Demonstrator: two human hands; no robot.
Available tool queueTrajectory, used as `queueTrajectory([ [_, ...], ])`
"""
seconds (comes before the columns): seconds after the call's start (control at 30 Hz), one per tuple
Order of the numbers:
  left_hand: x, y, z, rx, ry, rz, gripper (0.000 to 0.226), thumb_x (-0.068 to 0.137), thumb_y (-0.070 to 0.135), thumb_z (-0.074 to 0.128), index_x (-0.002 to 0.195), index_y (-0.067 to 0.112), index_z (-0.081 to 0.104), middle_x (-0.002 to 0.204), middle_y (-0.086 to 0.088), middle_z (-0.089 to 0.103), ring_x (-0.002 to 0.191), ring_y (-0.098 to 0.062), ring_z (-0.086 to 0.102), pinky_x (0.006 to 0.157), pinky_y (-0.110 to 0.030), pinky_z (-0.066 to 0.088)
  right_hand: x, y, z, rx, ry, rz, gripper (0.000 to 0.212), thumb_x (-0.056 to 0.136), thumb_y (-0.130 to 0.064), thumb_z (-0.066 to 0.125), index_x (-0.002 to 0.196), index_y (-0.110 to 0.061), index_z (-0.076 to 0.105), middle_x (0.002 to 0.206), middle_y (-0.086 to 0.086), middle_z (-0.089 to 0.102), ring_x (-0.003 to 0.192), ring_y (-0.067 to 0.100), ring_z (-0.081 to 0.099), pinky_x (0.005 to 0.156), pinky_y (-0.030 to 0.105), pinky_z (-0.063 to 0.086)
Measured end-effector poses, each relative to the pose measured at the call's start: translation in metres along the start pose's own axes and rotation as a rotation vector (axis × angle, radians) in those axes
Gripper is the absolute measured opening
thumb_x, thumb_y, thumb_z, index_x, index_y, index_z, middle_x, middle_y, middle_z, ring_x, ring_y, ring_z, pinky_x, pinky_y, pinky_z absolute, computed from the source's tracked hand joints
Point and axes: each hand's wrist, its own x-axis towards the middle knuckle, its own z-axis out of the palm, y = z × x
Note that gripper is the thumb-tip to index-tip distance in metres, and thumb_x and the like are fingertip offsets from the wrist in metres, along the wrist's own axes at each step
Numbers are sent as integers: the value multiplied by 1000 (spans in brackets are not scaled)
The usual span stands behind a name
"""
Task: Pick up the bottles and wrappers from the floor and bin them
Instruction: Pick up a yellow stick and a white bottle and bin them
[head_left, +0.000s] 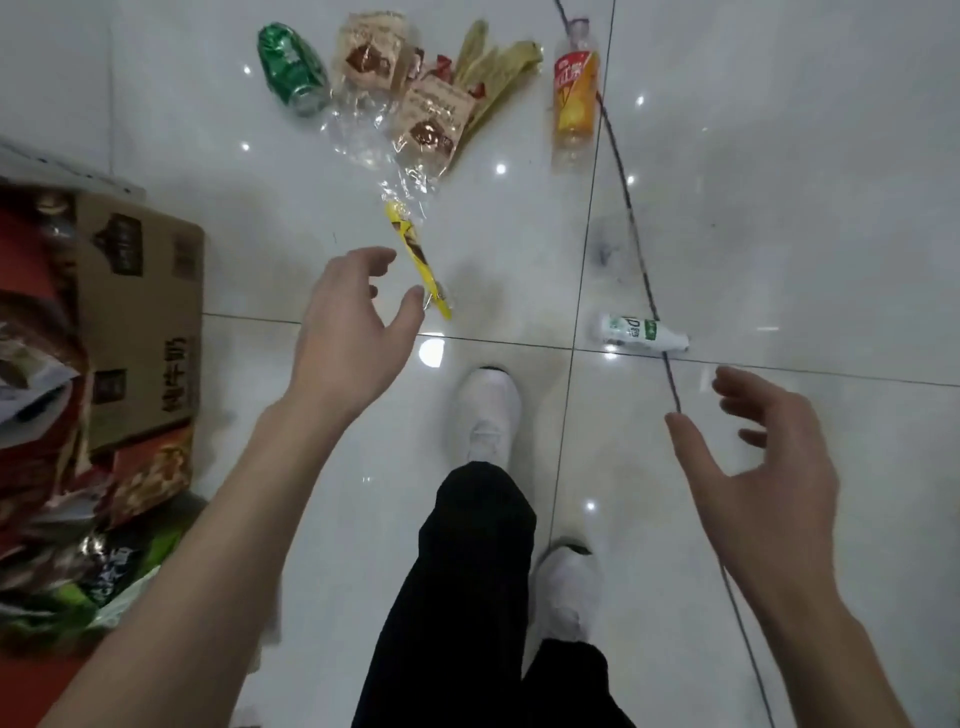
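My left hand (350, 327) hovers open over the white tiled floor, its fingers just short of a yellow and brown wrapper (418, 257). My right hand (769, 457) is open and empty, below a small white bottle (641, 332) lying on its side. Farther off lie an orange-labelled clear bottle (574, 93), a green can (293, 67), two clear snack wrappers with brown labels (428, 122) and a yellowish wrapper (498, 67).
A bin of cardboard and wrappers (104, 364) fills the left edge. A dark cable (644, 270) runs diagonally across the floor on the right. My white shoes (488, 410) and black trouser legs stand at the bottom middle.
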Motion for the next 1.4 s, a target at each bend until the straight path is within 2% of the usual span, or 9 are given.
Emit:
queueTrajectory([
  [0.2,60,-54,84,63,-29,3,51,92,44,60,136,19,52,131,0,56,117,-21,57,100,-47,47,47,72,65,-49,5,-10,51,88,-28,76,135,-17,58,128,-2,59,115,13,58,97,29,45],
  [0.4,124,-102,151,146,48,-63,53,91,42,61,137,19,49,134,-4,54,119,-27,56,101,-47,45,104,133,126,-97,52,-76,51,87,-23,78,134,-15,58,127,5,59,117,24,58,98,30,44],
  [0.53,167,-120,185,203,122,-146,57,91,41,60,137,13,44,135,-11,51,121,-33,53,101,-44,43,140,162,152,-205,60,-152,53,86,-23,79,133,-13,58,128,8,59,118,28,53,94,27,36],
  [0.6,181,-128,196,232,164,-175,61,92,43,60,139,8,42,136,-14,49,122,-36,51,101,-45,41,153,172,161,-236,56,-178,55,85,-24,81,134,-13,58,129,10,59,118,26,50,95,32,38],
  [0.73,193,-136,208,243,238,-174,57,94,39,58,136,4,44,134,-19,47,120,-40,49,99,-47,40,171,188,174,-299,58,-228,59,82,-28,84,133,-12,59,130,12,61,119,22,46,99,51,44],
  [0.93,188,-144,216,187,232,-98,36,97,28,54,128,9,53,129,-17,47,114,-37,51,95,-42,43,180,213,188,-355,44,-299,63,79,-36,87,132,-12,63,131,12,65,121,37,57,103,42,36],
  [1.13,179,-147,215,100,195,-77,42,92,10,53,134,12,49,130,-14,48,109,-35,56,96,-45,47,181,232,197,-412,64,-383,70,76,-31,89,137,-8,62,135,16,63,121,44,55,102,55,41],
  [1.27,173,-148,210,84,209,-73,41,92,7,48,132,11,52,126,-12,54,110,-31,56,94,-41,46,180,233,198,-480,75,-403,65,77,-18,88,136,-9,62,131,15,65,118,43,52,97,56,40],
  [1.4,167,-152,206,61,230,-44,33,94,9,48,125,12,60,123,-9,58,106,-27,59,90,-38,48,179,221,199,-476,102,-370,60,79,-25,87,133,-12,64,126,14,66,116,42,55,99,54,37],
])
